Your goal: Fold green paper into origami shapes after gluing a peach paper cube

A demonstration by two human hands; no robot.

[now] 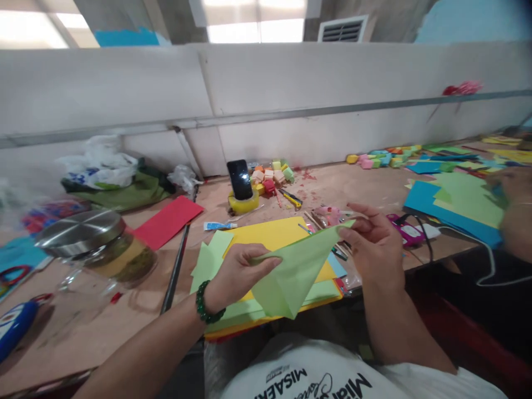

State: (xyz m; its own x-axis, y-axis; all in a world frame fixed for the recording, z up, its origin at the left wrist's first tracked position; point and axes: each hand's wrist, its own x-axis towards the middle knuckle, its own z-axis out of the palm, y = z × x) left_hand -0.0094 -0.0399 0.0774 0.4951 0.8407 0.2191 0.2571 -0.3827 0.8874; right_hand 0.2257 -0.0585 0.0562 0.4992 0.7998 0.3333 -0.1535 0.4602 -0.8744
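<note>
- White shirt (324, 371): black print reads "MISAER" and "Mia"; further letters are unclear.
- Script and small print on the shirt: too blurred to read.
- Blue tube (218, 226): label illegible.

The wearer's one left hand (241, 272) and one right hand (376, 244); one held green sheet (288, 269); one beaded bracelet (200, 300); one phone (240, 179); one yellow tape roll (244, 205); one small tube (218, 226); one cutter knife (291, 198); one lidded glass mug (124, 257); two clusters of colored blocks (273, 176), too crowded to count singly
</note>
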